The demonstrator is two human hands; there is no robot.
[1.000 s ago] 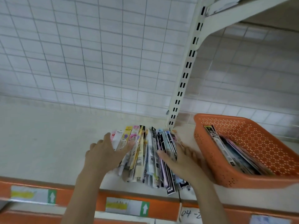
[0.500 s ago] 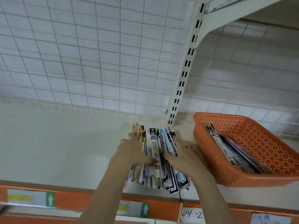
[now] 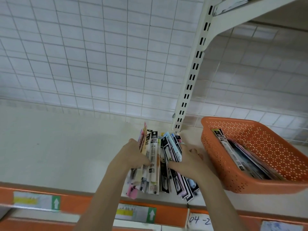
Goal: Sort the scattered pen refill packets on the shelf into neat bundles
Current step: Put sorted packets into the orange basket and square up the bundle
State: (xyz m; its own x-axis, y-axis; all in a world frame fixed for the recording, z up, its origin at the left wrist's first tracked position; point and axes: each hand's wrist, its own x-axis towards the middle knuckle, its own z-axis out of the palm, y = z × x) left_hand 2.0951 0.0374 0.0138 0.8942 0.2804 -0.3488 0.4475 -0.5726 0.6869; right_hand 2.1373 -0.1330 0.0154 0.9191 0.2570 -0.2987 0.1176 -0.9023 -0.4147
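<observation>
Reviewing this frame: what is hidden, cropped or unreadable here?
Head view only:
- Print on the fanned pen refill packets: too small, blurred.
- Packet middles: covered by the left hand and right hand.
- Packets inside the perforated orange plastic basket: lower ends hidden by its near wall.
- Handwritten white shelf label: cut off after "04-2".
- Yellow price tags: motion-blurred.

Shelf-edge labels (image 3: 136, 213) blurred; basket (image 3: 215, 157) corner cut off at right

Left hand (image 3: 131, 155) and right hand (image 3: 188, 160) were extended forward, side by side, fingers curled, thumbs pointed inward, forearms converging.
</observation>
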